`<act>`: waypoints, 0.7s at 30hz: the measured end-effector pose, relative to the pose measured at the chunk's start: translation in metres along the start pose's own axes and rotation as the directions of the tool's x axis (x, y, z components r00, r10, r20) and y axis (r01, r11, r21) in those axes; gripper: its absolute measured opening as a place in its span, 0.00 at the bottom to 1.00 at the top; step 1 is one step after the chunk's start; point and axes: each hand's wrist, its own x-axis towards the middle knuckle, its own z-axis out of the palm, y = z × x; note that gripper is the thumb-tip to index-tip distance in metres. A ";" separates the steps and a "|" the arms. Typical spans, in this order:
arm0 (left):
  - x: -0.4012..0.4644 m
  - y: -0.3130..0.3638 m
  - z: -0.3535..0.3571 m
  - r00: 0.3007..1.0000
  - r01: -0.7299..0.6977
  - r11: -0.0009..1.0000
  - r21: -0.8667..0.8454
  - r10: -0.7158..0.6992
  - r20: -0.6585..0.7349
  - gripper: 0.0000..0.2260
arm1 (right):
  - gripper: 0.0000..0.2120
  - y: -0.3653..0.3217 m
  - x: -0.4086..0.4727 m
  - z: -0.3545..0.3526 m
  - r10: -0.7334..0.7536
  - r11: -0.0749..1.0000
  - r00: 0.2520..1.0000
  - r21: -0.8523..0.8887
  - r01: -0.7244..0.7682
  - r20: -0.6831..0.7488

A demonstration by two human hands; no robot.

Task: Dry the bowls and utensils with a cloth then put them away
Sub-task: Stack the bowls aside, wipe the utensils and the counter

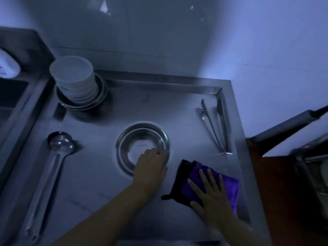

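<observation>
A steel bowl (142, 141) sits upright in the middle of the steel counter (99, 183). My left hand (150, 166) rests on its near rim, fingers curled over the edge. My right hand (211, 194) lies flat, fingers spread, on a purple cloth with black trim (229, 185) at the front right. A stack of white bowls (74, 79) stands on steel plates (101, 98) at the back left. A long steel ladle (53, 162) lies at the left. Steel tongs (214, 126) lie along the right edge.
A raised rim (159, 82) borders the counter at the back and right. A sink (10, 96) with a white object (8, 64) lies to the left. A brown surface (276, 192) and a rack (312, 166) are to the right. A tiled wall is behind.
</observation>
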 end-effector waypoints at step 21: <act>0.216 0.123 0.061 0.917 0.390 0.862 -0.324 -0.397 0.046 0.10 | 0.33 0.098 0.050 0.021 -0.317 0.946 0.946 0.048 0.321 -0.069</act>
